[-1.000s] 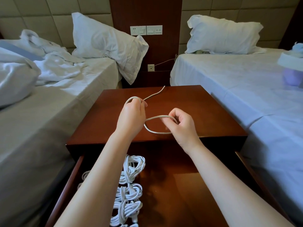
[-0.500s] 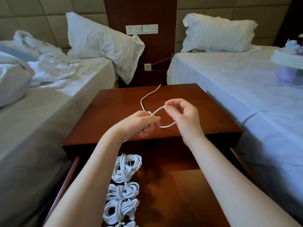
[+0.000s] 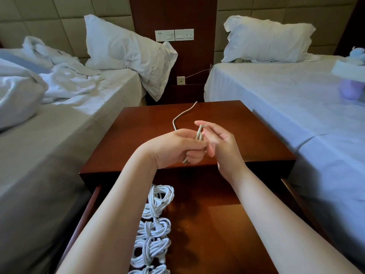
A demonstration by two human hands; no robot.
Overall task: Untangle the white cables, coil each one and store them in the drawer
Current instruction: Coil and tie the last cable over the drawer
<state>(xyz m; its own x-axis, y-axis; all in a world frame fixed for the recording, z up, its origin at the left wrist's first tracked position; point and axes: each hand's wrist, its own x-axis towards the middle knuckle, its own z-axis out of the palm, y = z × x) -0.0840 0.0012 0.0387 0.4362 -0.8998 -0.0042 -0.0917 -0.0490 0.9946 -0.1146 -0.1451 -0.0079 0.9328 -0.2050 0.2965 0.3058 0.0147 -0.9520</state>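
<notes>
Head view: left hand [image 3: 177,147] was curled tight round a thin white cable [image 3: 199,133], folded into a narrow loop that stood up out of the fist above the glossy reddish-brown wooden nightstand [image 3: 246,135]. Right hand [image 3: 219,141] was just beside it, fingers loose and nearly straight, index finger touching the loop's top, gripping nothing. A loose tail of the cable ran from the left hand across the nightstand top to its far edge; a short end poked out under the fist. Below, the open wooden drawer [image 3: 227,224] held a row of coiled white cable bundles [image 3: 156,224] along its left side, partly hidden by the left forearm. White-sheeted beds flanked the nightstand, each with a white pillow.
</notes>
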